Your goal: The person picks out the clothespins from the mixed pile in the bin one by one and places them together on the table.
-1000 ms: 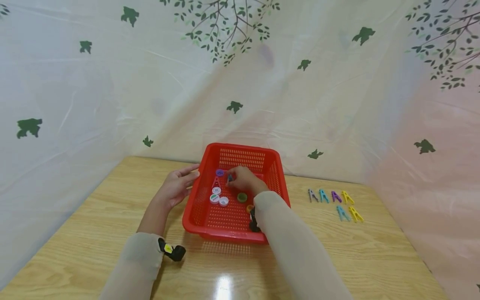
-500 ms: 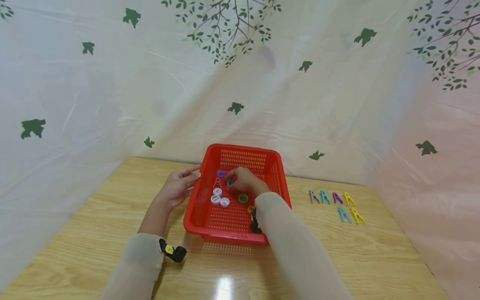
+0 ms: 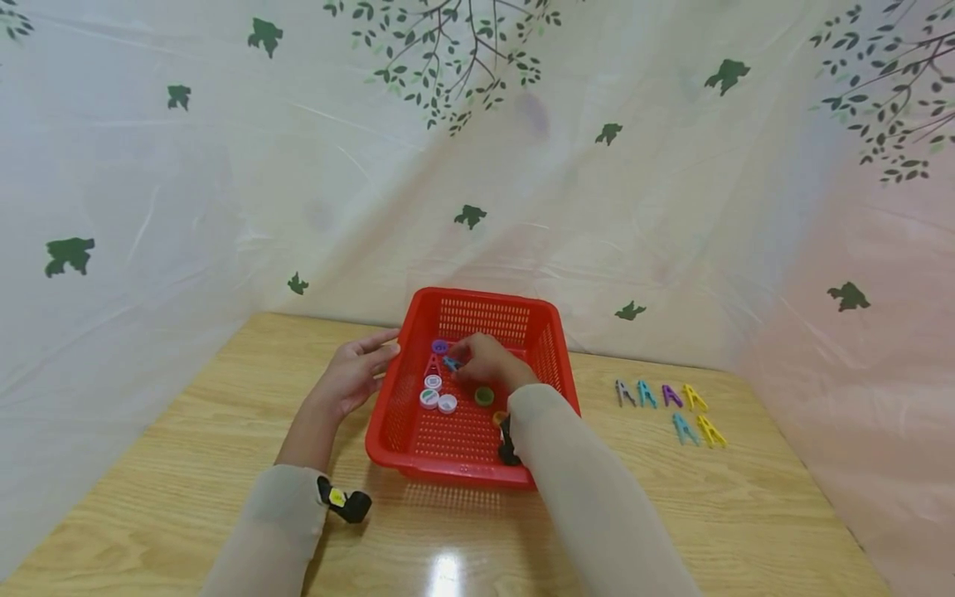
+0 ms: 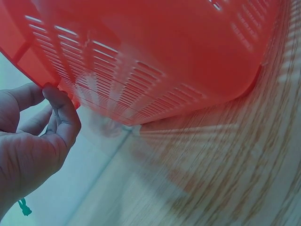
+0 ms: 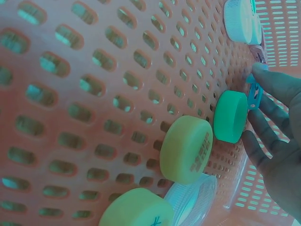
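Observation:
A red plastic basket (image 3: 466, 471) stands on the wooden table. At its left rim is my left hand (image 3: 352, 373); in the left wrist view, the thumb and a finger (image 4: 63, 110) pinch the rim. My right hand (image 3: 485, 362) reaches inside, pinching a blue clothespin (image 3: 451, 363) low over the basket floor; the right wrist view shows this clothespin (image 5: 254, 95) between thumb and fingers. Just left of it lie a pink clothespin (image 3: 433, 365) and a purple bottle cap (image 3: 440, 346). A green cap (image 3: 483, 395) lies below the right hand.
Three white caps (image 3: 429, 399) lie in the basket's left part. An orange-yellow cap (image 3: 499, 418) sits near the right wrist. On the table to the right, several clothespins (image 3: 671, 395) are laid in two rows. A patterned sheet (image 3: 358, 207) hangs behind the table.
The blue clothespin has turned in my right fingers, from roughly upright to slanting left toward the pink one. The left hand stays at the rim.

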Demonstrator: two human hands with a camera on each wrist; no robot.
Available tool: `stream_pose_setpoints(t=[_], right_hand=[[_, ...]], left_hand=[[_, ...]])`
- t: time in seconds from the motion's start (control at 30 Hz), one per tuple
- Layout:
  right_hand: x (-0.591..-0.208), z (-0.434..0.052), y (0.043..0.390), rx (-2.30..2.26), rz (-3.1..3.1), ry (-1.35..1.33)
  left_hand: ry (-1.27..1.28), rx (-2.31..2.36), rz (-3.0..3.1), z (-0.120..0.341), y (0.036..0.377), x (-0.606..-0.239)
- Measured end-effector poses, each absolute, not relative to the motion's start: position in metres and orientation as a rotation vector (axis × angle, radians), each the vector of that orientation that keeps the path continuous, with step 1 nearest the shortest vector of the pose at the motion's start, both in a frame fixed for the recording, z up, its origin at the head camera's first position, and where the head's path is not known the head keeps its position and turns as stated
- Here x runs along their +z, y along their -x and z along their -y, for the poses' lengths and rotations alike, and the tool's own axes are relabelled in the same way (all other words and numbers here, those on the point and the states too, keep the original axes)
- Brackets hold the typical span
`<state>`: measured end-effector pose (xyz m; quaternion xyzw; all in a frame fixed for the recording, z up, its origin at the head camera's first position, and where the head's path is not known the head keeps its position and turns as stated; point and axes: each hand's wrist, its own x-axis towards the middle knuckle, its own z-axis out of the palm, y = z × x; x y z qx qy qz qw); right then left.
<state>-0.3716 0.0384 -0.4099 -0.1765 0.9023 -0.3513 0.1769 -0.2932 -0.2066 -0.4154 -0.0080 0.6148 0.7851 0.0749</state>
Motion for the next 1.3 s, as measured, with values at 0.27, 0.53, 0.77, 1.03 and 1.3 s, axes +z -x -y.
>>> stream_pose_setpoints(t=[0.27, 0.53, 0.77, 1.03, 1.3], right_hand=[[-0.41, -0.038, 0.37, -0.975, -2.551, 0.494], [-0.409, -0.037, 0.371, -0.967, -2.547, 0.493], [-0.401, -0.037, 0.368, -0.991, -2.544, 0.492], [-0.388, -0.038, 0.368, -1.007, -2.614, 0.565], [-0.373, -0.036, 0.365, -1.051, -2.617, 0.574]], left_hand=[[0.02, 2.355, -1.841, 0.207, 0.293, -0.415], [0.022, 2.355, -1.839, 0.207, 0.294, -0.416], [0.03, 2.349, -1.851, 0.206, 0.294, -0.417], [0.02, 2.34, -1.858, 0.204, 0.295, -0.417], [0.051, 2.345, -1.859, 0.204, 0.293, -0.417]])
